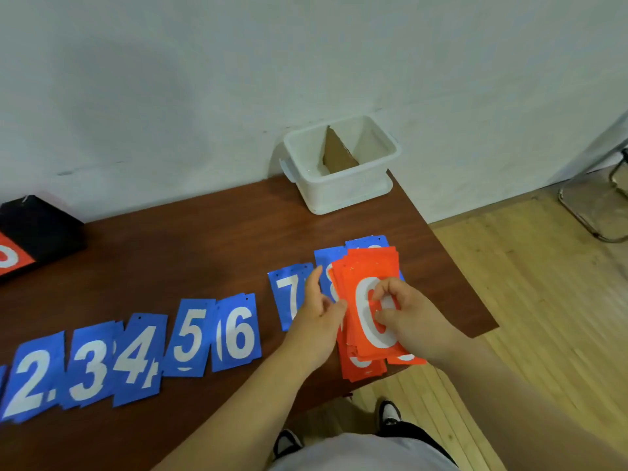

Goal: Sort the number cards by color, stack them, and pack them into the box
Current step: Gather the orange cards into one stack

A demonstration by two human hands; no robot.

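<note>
At the right end of the counter (204,232), the red stack (370,270) (a white 0 on top) lies over the last of the blue cards (238,334), which run leftward in a row. The right hand (407,314) pinches the stack's top with curled fingers. The left hand (316,311), fingers fairly straight, touches its left edge. The white box (343,188) stands at the far corner.

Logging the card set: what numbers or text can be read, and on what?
"2": blue card 2
"3": blue card 3
"4": blue card 4
"5": blue card 5
"6": blue card 6
"7": blue card 7
"8", half hidden: blue card 8
"0": top red card
Red card on black stand: cut off, unreadable.
Rear blue card: numeral hidden.
</note>
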